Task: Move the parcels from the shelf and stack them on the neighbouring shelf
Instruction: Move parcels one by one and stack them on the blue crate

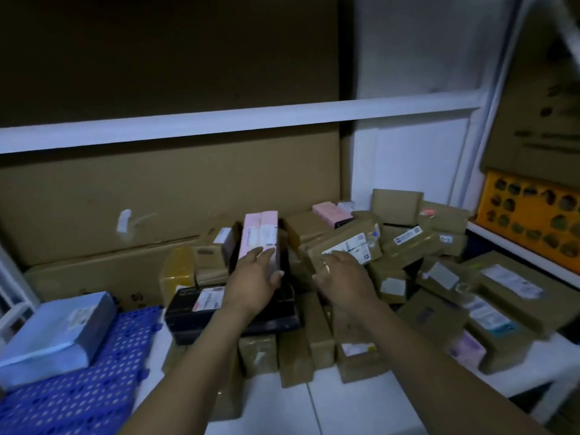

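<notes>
- The fingers of my left hand are straight and slightly spread. Their tips lie flat on the lower face of a pink parcel, the thumb sticks out to the right, and nothing is clasped.
- That pink parcel stands on end in the middle of the heap, leaning back a little, with something dark just beside it.
- The fingers of my right hand reach forward, loosely extended, with their tips at the near edge of a tilted brown parcel bearing white labels. Blur keeps me from telling whether the thumb is under it, but I see no closed grasp.
- The two hands are near each other but apart, and both forearms come in from the bottom edge.
- Beneath my left wrist lies a black box with a white and pink label, flat on top of taped brown packets.
- The heap of parcels covers the white shelf from the middle to the right. They are mostly brown and taped, lying at all angles, and a second pink parcel sits further back.
- At the heap's left edge is a yellow-wrapped parcel. Further left, a grey-blue mailer bag rests on a blue perforated mat.
- Large cardboard lines the back of the bay behind a white crossbar.
- At the far right, an orange crate sits on a separate, higher board.
</notes>
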